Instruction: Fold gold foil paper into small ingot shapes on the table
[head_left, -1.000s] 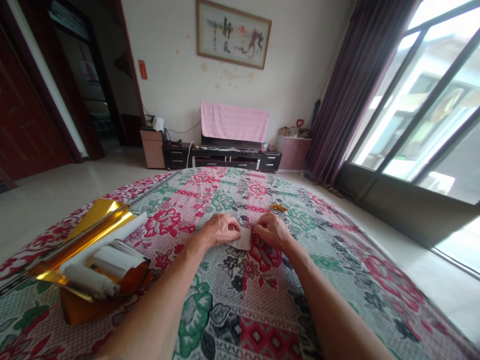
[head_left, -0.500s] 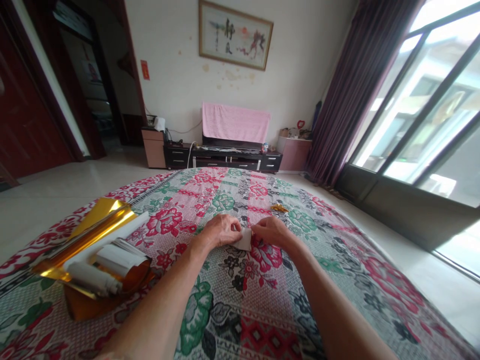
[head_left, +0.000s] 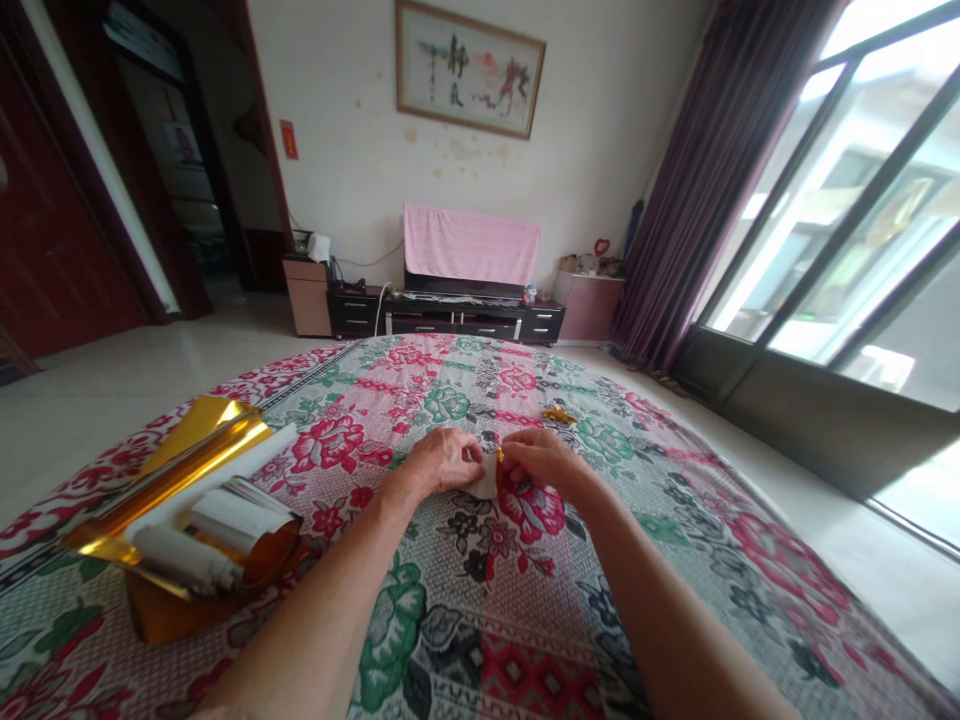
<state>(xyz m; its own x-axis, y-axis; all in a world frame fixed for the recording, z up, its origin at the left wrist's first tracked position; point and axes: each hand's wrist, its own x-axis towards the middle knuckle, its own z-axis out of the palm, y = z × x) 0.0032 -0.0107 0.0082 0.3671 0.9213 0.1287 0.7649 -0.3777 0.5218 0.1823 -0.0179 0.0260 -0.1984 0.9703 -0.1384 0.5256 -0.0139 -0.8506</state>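
Over the middle of the flowered cloth, my left hand [head_left: 448, 462] pinches a small white piece of paper [head_left: 484, 482] at its left side. My right hand [head_left: 536, 460] is closed at the paper's right edge, where a bit of gold foil [head_left: 500, 455] shows at the fingertips. A narrow gold-brown strip runs down that edge. The two hands are close together, with the paper between them. Beyond my right hand, a small crumpled gold piece [head_left: 559, 415] lies on the cloth.
At the left lie a gold foil roll [head_left: 187, 465], gold sheets and several white rolled papers [head_left: 232, 515]. The patterned cloth [head_left: 450, 640] covers the round table. Farther back stand a low black cabinet [head_left: 427, 315] and a pink-draped screen [head_left: 472, 242].
My right fingers have turned and lifted slightly at the paper's edge, and gold foil now shows there. The left hand has hardly moved.
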